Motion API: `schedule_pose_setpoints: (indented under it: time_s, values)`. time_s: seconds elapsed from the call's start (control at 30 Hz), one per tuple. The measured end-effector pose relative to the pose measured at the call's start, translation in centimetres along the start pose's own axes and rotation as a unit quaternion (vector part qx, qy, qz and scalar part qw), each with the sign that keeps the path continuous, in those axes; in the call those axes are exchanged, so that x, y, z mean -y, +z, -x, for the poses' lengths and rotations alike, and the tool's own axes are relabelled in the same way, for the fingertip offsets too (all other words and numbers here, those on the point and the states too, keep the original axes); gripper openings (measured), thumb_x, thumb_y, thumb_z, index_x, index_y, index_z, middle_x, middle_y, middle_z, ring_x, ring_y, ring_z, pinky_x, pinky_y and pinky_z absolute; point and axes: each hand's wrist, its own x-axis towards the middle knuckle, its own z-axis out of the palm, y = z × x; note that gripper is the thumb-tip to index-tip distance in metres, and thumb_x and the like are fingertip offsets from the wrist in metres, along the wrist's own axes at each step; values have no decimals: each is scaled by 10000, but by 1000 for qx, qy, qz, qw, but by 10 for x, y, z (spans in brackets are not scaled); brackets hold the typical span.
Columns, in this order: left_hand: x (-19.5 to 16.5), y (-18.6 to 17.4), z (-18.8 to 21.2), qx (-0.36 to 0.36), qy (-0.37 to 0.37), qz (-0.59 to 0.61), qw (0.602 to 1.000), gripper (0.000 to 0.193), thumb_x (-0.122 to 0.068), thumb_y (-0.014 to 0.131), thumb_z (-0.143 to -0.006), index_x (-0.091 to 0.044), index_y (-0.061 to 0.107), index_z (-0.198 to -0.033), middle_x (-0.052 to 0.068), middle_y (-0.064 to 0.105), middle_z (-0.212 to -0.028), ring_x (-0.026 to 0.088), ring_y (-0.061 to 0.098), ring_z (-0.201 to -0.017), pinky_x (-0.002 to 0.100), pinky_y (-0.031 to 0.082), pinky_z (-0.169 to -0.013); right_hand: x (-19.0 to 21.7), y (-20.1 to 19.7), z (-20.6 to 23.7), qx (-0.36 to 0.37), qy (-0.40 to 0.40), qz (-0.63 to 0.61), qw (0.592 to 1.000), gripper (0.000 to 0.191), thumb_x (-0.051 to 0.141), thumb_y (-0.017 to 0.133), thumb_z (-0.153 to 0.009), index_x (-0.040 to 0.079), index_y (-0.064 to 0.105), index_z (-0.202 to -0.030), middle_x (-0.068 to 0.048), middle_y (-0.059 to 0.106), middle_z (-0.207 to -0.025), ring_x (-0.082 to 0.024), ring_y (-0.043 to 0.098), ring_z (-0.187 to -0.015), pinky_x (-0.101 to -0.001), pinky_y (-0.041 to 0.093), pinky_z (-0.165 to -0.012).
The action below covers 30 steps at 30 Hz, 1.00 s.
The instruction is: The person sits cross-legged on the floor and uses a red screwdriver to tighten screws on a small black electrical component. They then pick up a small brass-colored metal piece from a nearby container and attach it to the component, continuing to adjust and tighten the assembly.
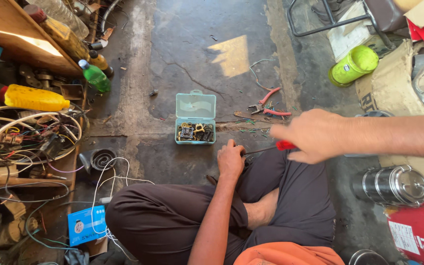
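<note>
Concrete floor (pixel 192 54), cracked and stained, carries the work of one person sitting cross-legged in dark trousers (pixel 172 216). Two hands meet over the right knee. The left hand (pixel 230 159) rests on the trouser leg with its fingers curled shut around the dark metal end of one screwdriver (pixel 266 149). The right hand (pixel 310 135) comes in from the right, fingers bent down over the screwdriver's red handle; whether they grip it fully or only cover it cannot be told. The tool lies nearly level between the two hands, just above the knee.

Just ahead of the left hand, one small teal plastic box (pixel 195 119) stands open on the floor, its lid laid back and its tray full of small mixed metal parts. One pair of red-handled pliers (pixel 267 104) lies near the box to its right, among snipped wire ends.

Left of the legs, one green bottle (pixel 95 76) and one yellow bottle (pixel 34 98) sit beside a tangle of wires (pixel 30 135). One blue carton (pixel 85 225) lies by the left knee. To the right, one lime-green tub (pixel 353 65) lies on its side, and one steel tiffin container (pixel 391 185) lies near the right leg.
</note>
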Motion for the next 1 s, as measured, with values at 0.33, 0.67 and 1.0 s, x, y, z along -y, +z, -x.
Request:
schedule_pose_setpoints:
  time_s: [0.33, 0.67, 1.0]
  values:
    - [16, 5, -1, 27, 54, 11, 998, 286, 10, 687, -783, -216, 795, -920, 90, 618, -1069, 349, 646, -1004, 473, 520, -874, -11, 8, 2, -198, -428, 446, 761, 215, 243, 570, -866, 46, 646, -824, -29, 577, -766, -217, 606, -651, -357, 458, -492]
    - [17, -1, -2, 78, 47, 9, 996, 389, 40, 714, -742, -226, 781, -1018, 69, 607, -1110, 336, 641, -1033, 472, 526, -880, 1, 8, -3, 22, 105, -44, 993, 345, 406, 630, -883, 122, 650, -1079, -150, 701, -851, -371, 711, -812, -489, 562, -706]
    - [16, -2, -3, 83, 45, 8, 995, 399, 38, 716, -752, -260, 795, -1005, 59, 607, -1094, 312, 646, -1029, 462, 524, -887, -10, 0, 7, -123, -396, 485, 770, 295, 261, 585, -848, 1, 640, -976, -49, 555, -831, -228, 631, -769, -373, 488, -570]
